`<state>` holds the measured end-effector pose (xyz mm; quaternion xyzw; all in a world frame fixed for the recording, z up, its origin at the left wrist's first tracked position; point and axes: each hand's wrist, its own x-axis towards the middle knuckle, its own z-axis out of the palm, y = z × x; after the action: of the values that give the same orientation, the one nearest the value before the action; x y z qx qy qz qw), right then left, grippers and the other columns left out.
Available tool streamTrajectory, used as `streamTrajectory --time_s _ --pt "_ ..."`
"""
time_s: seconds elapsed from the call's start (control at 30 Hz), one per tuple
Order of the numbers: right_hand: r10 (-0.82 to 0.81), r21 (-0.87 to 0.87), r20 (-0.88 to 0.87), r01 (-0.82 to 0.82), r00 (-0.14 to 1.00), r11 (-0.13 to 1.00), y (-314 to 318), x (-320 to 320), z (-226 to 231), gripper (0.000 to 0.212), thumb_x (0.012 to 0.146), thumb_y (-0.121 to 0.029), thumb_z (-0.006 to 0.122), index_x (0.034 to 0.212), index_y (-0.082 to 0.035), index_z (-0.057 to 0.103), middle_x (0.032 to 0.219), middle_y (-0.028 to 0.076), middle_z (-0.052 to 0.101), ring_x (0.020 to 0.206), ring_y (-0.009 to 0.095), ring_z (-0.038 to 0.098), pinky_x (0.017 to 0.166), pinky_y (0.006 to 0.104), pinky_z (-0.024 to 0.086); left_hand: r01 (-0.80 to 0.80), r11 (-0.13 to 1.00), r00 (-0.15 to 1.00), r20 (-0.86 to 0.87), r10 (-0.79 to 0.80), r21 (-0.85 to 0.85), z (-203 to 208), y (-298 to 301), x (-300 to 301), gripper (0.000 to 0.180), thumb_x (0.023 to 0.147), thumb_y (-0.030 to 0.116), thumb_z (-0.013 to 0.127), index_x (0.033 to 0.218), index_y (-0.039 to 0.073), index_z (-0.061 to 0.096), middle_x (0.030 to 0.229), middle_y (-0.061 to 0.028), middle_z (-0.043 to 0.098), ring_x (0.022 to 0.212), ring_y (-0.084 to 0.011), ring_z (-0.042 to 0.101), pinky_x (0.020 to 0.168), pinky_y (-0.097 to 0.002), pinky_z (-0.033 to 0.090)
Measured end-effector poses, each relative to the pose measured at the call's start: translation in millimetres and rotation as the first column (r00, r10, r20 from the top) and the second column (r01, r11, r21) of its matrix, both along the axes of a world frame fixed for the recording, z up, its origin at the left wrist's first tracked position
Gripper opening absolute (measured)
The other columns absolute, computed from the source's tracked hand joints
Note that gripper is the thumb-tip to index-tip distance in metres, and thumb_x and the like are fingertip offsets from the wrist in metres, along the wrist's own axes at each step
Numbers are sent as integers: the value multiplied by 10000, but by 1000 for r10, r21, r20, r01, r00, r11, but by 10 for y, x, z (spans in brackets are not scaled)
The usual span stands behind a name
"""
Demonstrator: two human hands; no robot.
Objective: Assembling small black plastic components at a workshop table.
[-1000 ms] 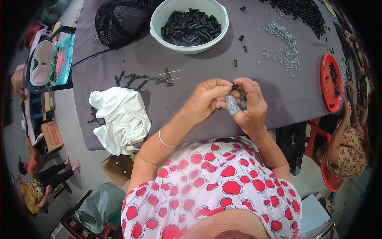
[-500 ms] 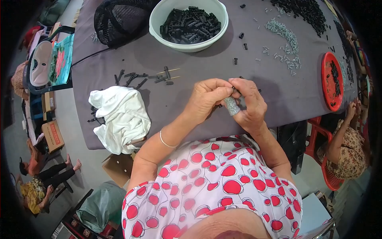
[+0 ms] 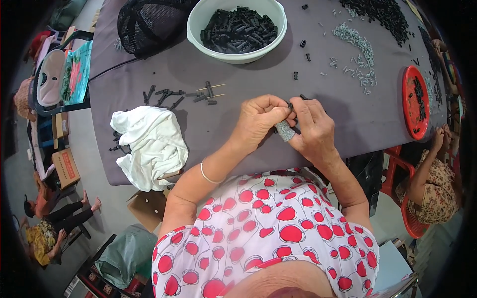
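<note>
My left hand (image 3: 261, 118) and my right hand (image 3: 314, 126) meet above the table near its front edge. Between their fingertips is a small black plastic piece (image 3: 289, 106), mostly covered by the fingers. A grey speckled wrap (image 3: 284, 131) sits around what looks like my right thumb. Behind the right fingers, another black piece (image 3: 303, 97) shows in part on the cloth. To the left of my hands lie several loose black plastic pieces (image 3: 169, 94) and two thin wooden sticks (image 3: 216, 95).
A pale bowl (image 3: 237, 58) full of black pieces stands at the back. Small grey springs or screws (image 3: 365, 52) and a black heap (image 3: 385, 17) lie far right, near a red tray (image 3: 410, 126). A white cloth (image 3: 151, 144) lies left. Another person (image 3: 432, 184) sits at the right.
My right fingers have shifted and curled closer over the small black piece, and the grey wrap has tilted slightly left. The left hand has barely moved.
</note>
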<state>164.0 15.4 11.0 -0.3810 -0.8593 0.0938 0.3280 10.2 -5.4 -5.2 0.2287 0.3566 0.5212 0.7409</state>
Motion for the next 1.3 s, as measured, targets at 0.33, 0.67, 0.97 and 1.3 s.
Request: streamTrajectory --time_s 0.33,0.67,0.97,1.3 --pt "-13 -30 65 15 998 999 -6 -15 -12 423 625 -138 715 991 9 564 739 93 564 670 265 582 526 363 481 11 1000 999 -36 -12 -25 28 4 -5 75 851 24 595 873 -47 601 819 -100 644 730 -147 617 672 -265 506" --pt "5 102 -1 -5 1000 995 113 3 -86 298 602 -117 714 848 -20 577 638 57 503 555 223 518 481 341 433 -30 999 994 -109 32 14 1 -27 9 165 888 136 521 949 -14 552 861 -63 620 788 -107 582 668 -221 451" --pt "9 138 -51 -2 999 990 177 45 -85 238 588 -95 713 734 -45 532 595 53 449 509 232 489 464 339 411 -174 957 958 -186 218 230 -16 -28 34 104 925 96 485 959 5 523 919 -54 591 793 -81 538 694 -226 453" --pt "122 120 -112 -109 986 987 132 82 -53 276 566 -119 717 765 -33 547 601 62 434 519 246 482 488 374 414 134 965 950 -306 -60 227 -59 -65 30 98 900 91 579 917 -3 560 787 -7 592 659 -41 519 586 -189 435"
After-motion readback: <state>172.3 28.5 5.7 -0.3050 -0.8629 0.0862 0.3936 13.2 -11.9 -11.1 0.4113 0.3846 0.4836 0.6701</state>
